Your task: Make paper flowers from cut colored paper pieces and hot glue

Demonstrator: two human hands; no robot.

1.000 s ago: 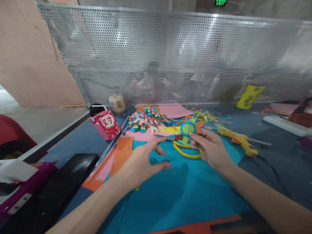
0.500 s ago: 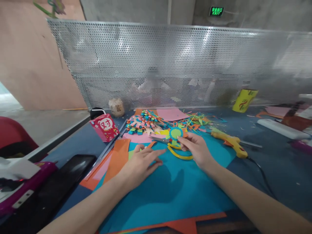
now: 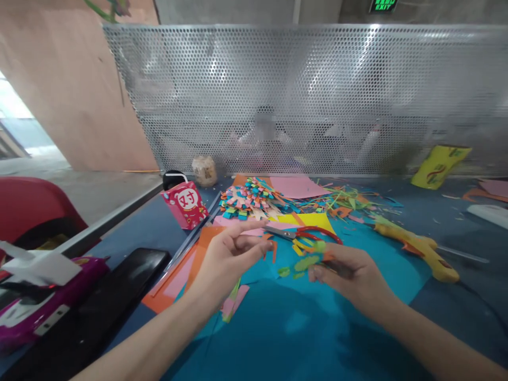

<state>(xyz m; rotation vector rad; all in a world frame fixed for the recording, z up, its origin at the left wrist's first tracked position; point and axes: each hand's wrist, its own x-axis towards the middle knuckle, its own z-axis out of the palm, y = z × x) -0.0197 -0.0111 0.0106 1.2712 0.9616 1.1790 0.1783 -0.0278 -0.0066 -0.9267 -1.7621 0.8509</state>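
Observation:
My right hand (image 3: 349, 275) pinches a small green and orange paper cutout (image 3: 311, 260), blurred, above the blue paper sheet (image 3: 278, 328). To its left, my left hand (image 3: 232, 251) has its thumb and fingers bent toward each other, with a small orange paper piece (image 3: 271, 248) by the fingertips; whether it is gripped is unclear. Between the hands, a bit farther off, lie scissors (image 3: 283, 233) with red and yellow on the handles. Pink and green strips (image 3: 235, 301) rest on the blue paper below my left hand.
Fringed paper pieces (image 3: 252, 198) and scraps (image 3: 345, 200) lie toward a perforated metal screen (image 3: 278, 95). A yellow glue gun (image 3: 420, 248) is at right; a red drink carton (image 3: 186, 203), black phone (image 3: 130, 275) and purple power strip (image 3: 51, 301) are at left.
The view has shifted right and down. My right hand has tilted the paper cutout it holds, whose blue-edged round face no longer shows. My left hand's fingers have drawn together; more of the scissors is visible.

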